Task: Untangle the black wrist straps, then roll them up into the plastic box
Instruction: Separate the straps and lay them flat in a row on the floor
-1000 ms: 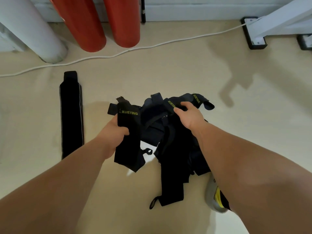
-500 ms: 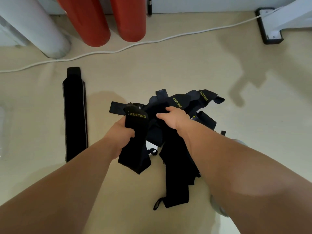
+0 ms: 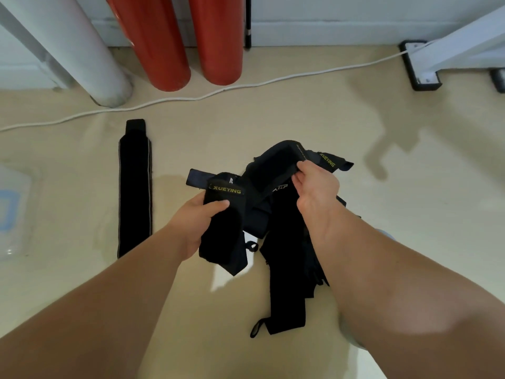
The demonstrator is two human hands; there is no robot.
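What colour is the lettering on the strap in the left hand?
Yellow lettering on black strap; head view.

Most likely a gym or training room, indoors. Smooth beige floor meeting a white wall; two glossy red cylinders standing against it, beside a thick white round column. White metal equipment frame on a black rubber foot, thin white cable trailing across, black elastic wrist straps in a tangle.

Soft, even indoor light; faint shadows on floor; wide-angle bending at edges; slightly soft focus.
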